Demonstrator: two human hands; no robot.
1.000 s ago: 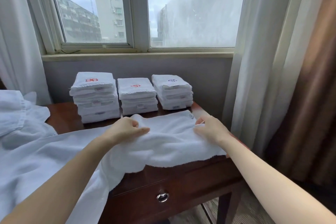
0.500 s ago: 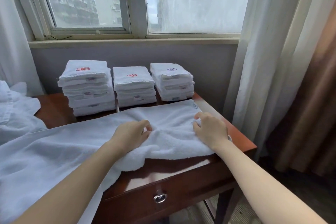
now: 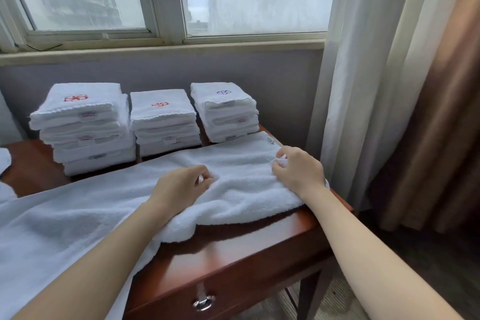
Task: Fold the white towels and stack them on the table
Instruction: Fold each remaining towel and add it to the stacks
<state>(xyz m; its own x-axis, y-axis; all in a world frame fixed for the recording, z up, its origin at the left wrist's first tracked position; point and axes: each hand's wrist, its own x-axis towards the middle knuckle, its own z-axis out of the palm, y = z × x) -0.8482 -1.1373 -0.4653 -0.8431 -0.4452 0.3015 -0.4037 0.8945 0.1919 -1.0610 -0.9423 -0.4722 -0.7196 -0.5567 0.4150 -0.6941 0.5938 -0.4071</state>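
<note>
Currently the reddish-brown wooden desk (image 3: 233,254) bears a long white terry towel (image 3: 104,210) trailing off leftward, before stacks of folded white towels (image 3: 163,117). Left grip (image 3: 179,189) and right grip (image 3: 298,171) each pinch it; the hanging weight could drag the fold askew.

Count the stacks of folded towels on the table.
3. Left stack, red emblem; middle stack, red emblem; right stack, blue emblem. All stand in a row along the far edge of the table. None seems hidden.
</note>
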